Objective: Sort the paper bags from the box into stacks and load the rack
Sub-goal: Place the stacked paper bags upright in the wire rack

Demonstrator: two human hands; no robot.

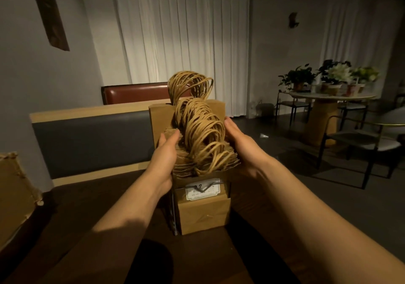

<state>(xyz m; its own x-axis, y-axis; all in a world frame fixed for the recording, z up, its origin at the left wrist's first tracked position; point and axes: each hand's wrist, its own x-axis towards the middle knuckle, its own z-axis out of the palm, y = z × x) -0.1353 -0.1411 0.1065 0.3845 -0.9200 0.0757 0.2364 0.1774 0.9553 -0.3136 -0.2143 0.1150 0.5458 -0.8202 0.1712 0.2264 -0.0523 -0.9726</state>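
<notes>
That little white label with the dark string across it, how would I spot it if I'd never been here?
Start at the dark wooden table in front of the person, where both hands hold a stack of brown paper bags standing upright. Just below their looped twine handles, on the nearest bag's face, sits the white label. It is the only pale patch on that brown paper.

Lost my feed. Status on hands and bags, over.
Left hand and right hand grip the bag stack from both sides, upright over the table. Nothing in the way.
</notes>
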